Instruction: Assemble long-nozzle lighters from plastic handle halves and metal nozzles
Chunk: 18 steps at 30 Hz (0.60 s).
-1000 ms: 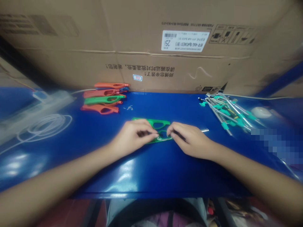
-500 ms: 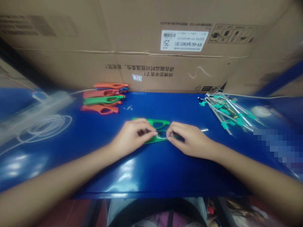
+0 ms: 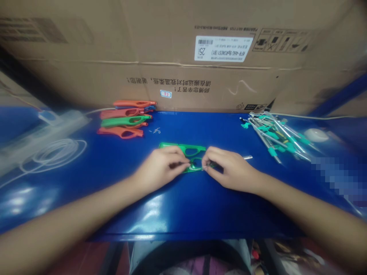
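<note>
Two green plastic handle shells [image 3: 192,147], with loop-shaped openings, lie at the middle of the table, partly covered by my hands. A thin white wire [image 3: 195,168] curves along the nearer shell between my fingertips. My left hand [image 3: 169,163] is closed, thumb and forefinger pinching the wire's left part. My right hand [image 3: 225,167] is closed too, its fingertips at the right end of the wire, by the shell's narrow neck. Beyond the right hand pokes the tip of a metal tube [image 3: 247,157]; its other end is hidden.
Orange and green handle shells [image 3: 123,121] are stacked at the back left, beside tiny pale pieces [image 3: 156,130]. Metal tubes with teal parts [image 3: 275,135] pile at the back right. A power strip [image 3: 57,128] and coiled white cable [image 3: 54,154] lie left. A cardboard box [image 3: 160,42] stands behind.
My left fingertips have shifted slightly, and the wire now lies lower, closer along the green shell's edge. The right hand stays almost still.
</note>
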Motion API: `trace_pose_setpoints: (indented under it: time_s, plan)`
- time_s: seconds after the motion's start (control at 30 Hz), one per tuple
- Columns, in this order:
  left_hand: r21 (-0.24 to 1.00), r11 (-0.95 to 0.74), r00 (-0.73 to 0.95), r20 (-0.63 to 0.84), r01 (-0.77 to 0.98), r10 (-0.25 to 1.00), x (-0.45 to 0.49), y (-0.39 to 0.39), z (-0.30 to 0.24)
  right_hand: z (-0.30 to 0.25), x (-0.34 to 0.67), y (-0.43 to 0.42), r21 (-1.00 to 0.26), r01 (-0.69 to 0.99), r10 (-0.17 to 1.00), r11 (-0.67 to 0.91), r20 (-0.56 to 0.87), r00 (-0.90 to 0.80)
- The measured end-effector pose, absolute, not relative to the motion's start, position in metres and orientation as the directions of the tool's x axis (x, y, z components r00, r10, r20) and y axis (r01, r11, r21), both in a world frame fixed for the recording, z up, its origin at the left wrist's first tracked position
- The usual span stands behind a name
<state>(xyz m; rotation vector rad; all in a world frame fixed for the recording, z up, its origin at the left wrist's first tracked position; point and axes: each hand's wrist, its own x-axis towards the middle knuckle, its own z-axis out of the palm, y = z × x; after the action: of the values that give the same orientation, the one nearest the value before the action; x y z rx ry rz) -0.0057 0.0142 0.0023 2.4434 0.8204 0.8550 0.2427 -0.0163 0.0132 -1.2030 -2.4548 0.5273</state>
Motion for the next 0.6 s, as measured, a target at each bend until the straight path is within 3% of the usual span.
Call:
trace_pose_setpoints:
  time_s: [0.33, 0.6]
  plan:
    - [0.473, -0.782, 0.719, 0.363, 0.406, 0.593, -0.0092, 0.0105, 0.005, 0.0127, 0.2431, -0.0153, -0.47, 0.671, 0.801, 0.574, 0.151, -0.58]
    - [0.51, -0.757, 0.678, 0.387, 0.408, 0.626, -0.0046, 0.0076, 0.0053, 0.0141, 0.2439, -0.0169, -0.461, 0.684, 0.807, 0.565, 0.138, -0.574]
